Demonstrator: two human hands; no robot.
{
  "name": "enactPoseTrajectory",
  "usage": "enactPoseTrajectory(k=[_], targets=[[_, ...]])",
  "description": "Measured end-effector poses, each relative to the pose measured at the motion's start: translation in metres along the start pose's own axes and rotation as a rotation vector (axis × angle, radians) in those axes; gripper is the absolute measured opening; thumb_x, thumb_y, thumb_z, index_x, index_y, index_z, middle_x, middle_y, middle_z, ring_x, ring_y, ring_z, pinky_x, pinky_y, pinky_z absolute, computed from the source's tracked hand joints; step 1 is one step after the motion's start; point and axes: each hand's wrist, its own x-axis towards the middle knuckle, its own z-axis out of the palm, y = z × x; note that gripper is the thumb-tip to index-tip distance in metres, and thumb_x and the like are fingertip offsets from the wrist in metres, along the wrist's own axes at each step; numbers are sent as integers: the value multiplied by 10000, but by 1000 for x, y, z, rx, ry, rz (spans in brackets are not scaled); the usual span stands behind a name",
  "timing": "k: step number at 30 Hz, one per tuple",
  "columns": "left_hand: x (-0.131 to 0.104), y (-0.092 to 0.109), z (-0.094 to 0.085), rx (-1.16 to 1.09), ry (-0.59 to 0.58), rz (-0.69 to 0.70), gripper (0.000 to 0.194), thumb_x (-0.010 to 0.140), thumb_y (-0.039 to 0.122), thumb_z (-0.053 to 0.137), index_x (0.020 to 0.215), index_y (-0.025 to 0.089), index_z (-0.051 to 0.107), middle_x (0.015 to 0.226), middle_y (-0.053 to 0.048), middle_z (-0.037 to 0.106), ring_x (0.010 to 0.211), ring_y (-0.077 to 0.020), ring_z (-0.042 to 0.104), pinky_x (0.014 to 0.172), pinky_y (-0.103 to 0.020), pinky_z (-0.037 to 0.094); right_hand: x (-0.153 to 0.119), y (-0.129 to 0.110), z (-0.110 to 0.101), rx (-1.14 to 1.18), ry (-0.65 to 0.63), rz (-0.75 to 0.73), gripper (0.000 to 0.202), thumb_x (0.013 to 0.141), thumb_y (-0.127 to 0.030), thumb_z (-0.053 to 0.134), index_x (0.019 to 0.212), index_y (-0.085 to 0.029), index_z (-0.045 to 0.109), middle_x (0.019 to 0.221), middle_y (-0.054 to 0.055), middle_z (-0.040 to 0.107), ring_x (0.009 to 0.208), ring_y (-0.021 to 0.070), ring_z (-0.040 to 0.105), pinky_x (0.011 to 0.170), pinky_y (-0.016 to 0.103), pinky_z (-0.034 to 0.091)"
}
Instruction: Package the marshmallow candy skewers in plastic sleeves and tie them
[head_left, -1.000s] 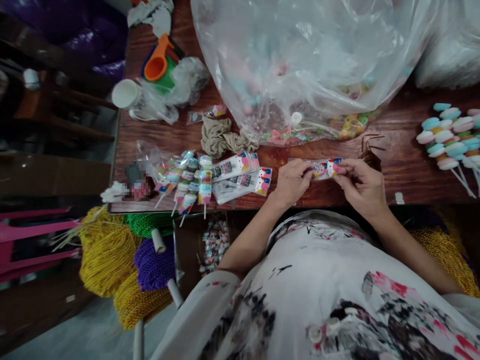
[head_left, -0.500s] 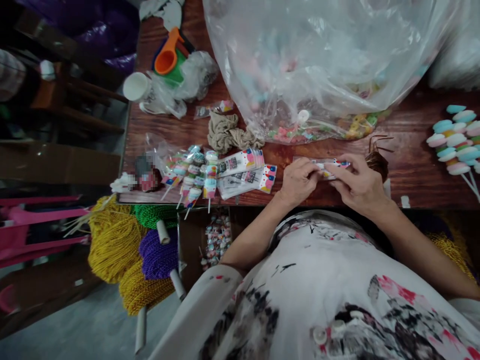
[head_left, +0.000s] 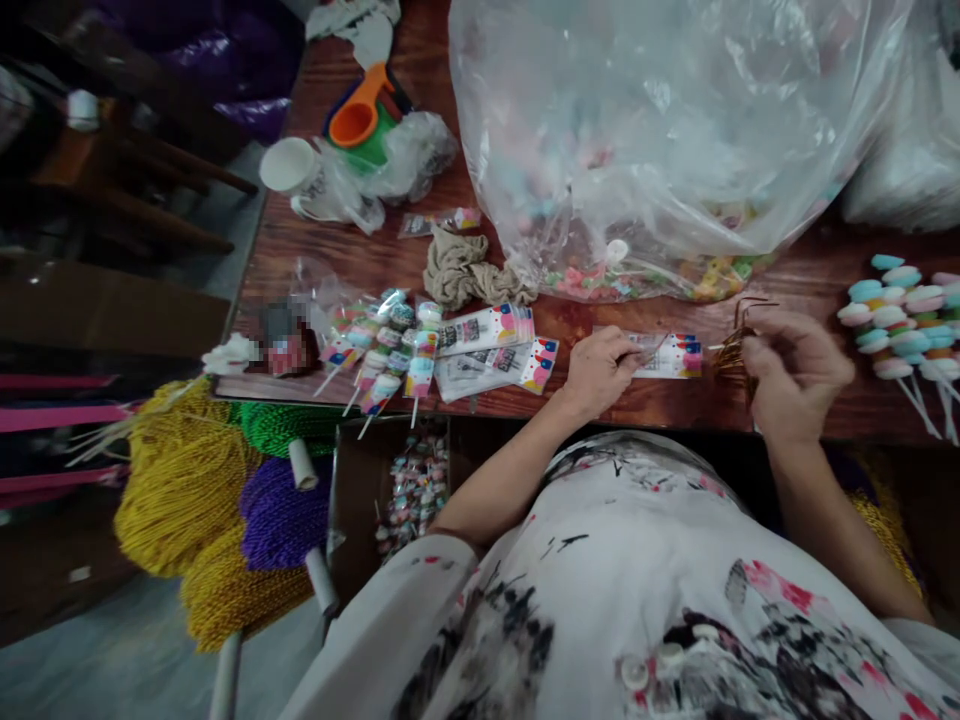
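Observation:
My left hand (head_left: pixel 600 368) is closed, its thumb and fingers pinching one end of a small clear printed bag (head_left: pixel 679 356) with coloured spots. The bag lies flat along the table's near side. To its right, my right hand (head_left: pixel 801 370) has its thumb and forefinger together at a bundle of thin gold-brown twist ties (head_left: pixel 731 352). Which ties the fingertips grip is hidden. Left of my left hand lies a stack of similar printed bags (head_left: pixel 487 350). Beside that stack are several wrapped marshmallow skewers (head_left: pixel 386 355) on white sticks.
A big clear plastic bag (head_left: pixel 675 120) of sweets covers the table's back. Unwrapped marshmallow skewers (head_left: pixel 900 310) lie far right. At left are a crumpled beige cloth (head_left: pixel 457 270), orange scoop (head_left: pixel 356 120) and white cup (head_left: pixel 289 165). Below stands a box of skewers (head_left: pixel 416 485) beside yellow cord (head_left: pixel 180 480).
My right hand has let go of the printed bag and moved right to the twist ties. The left hand still holds the bag. The camera view has shifted slightly.

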Motion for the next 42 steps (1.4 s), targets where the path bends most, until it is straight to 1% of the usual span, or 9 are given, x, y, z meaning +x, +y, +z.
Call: enactPoseTrajectory(k=[5,9,13,15,21,26,31,38,42], targets=[[3,-3,-1,-26,9,-12,150,839,252,671,713,172,688,676,6,604,664,-113,564,635,-240,420,-25,-4,8,-158,-124,-219,243,789,-192,702,1019,-271,693,1049,68,673,908,202,663,736,353,568],[0,-1,-2,86,-27,24,147,796,172,662,652,172,634,692,-1,596,682,-126,556,650,-251,427,-13,-1,19,-277,-296,-370,332,817,-147,620,1118,-276,672,1088,81,672,934,195,667,771,342,572],[-4,5,-5,220,-74,120,135,902,265,594,869,180,692,826,-40,647,768,-149,580,715,-269,447,3,4,20,-414,-402,-419,234,852,-157,572,1033,-240,696,964,65,710,847,187,673,733,318,547],[-5,8,-5,269,-76,127,227,961,320,508,939,191,694,851,-49,643,779,-155,576,714,-277,441,6,4,18,-419,-383,-403,186,859,-171,578,980,-230,705,920,59,722,812,188,677,717,319,541],[-3,13,-3,145,58,43,321,984,329,458,762,182,637,838,-39,595,793,-141,548,735,-272,433,-4,5,9,-321,-257,-258,128,847,-175,601,903,-234,700,826,34,724,722,173,666,676,318,528],[-3,14,-2,180,41,46,312,993,281,420,814,175,651,811,-37,602,753,-140,540,710,-276,420,-23,7,6,-256,-220,-236,145,842,-138,617,922,-221,705,817,37,726,718,162,672,666,295,526],[-7,14,4,172,53,101,217,940,262,534,826,195,706,797,-29,668,787,-151,569,737,-283,429,-30,1,6,-210,-175,-241,141,838,-100,620,898,-199,700,773,30,718,670,143,667,631,263,520],[-6,13,3,-59,120,14,170,845,300,697,714,191,697,746,-10,686,761,-145,594,753,-283,456,-22,-1,6,-260,-235,-338,209,847,-118,607,1015,-214,686,860,43,723,745,157,678,674,277,539],[-8,20,-1,63,49,43,96,872,244,640,889,191,717,856,-26,721,828,-164,609,779,-292,459,-5,-2,7,-335,-365,-391,300,856,-145,578,1132,-225,663,929,55,723,804,178,684,717,301,551]])
